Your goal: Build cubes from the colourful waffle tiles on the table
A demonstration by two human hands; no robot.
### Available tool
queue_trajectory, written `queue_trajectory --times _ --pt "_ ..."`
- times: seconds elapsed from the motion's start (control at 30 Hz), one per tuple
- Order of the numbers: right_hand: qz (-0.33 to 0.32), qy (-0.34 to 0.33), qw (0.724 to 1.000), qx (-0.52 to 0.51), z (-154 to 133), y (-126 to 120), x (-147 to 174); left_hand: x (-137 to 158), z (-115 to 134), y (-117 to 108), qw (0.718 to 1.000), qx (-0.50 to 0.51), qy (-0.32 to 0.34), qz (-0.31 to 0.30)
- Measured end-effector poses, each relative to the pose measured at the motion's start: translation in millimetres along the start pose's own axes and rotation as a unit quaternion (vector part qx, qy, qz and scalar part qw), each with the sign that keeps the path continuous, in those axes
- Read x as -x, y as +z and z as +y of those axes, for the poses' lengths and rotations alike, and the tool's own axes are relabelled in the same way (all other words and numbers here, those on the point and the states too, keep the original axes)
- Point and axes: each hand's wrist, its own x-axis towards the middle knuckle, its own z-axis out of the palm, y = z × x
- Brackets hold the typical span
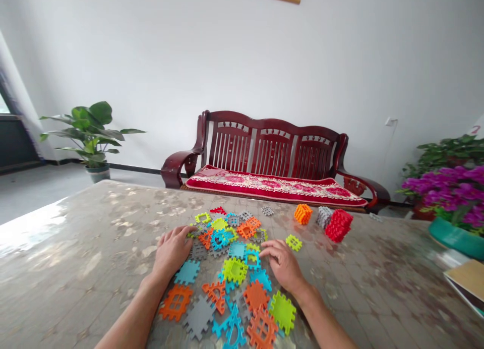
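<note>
Plastic and wood surfaces. The toothed tiles [257, 295] are plastic, smooth and mostly matt; the red stack [339, 225], near the tabletop's far edge, is plastic with a rough, ridged outside. The tabletop [109, 260] has a smooth, glossy surface, mirror-bright toward its left edge. Beyond the far edge, the bench [272, 150] is polished, glossy wood; its seat cover [272, 184] is patterned, matt cloth. The wall [151, 51] appears smooth and matt.
</note>
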Motion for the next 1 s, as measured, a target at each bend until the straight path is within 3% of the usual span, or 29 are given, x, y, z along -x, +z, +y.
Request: queue_trajectory --times 0.2,0.6,0.77,1.0 --pt "-0.004 0.051 0.998 0.028 -6 4 -3 1 3 -3 1.0 -0.008 0.0 -0.01" --pt "-0.069 0.018 0.997 0.027 -15 9 -7 0 0 -1 1.0 -0.008 0.001 -0.012" --pt "-0.051 0.004 0.998 0.033 -15 7 -8 1 1 -1 1.0 -0.006 0.0 -0.01" --pt "0.004 0.053 0.99 0.13 -8 -3 -2 0 0 -1 1.0 0.001 -0.004 -0.005"
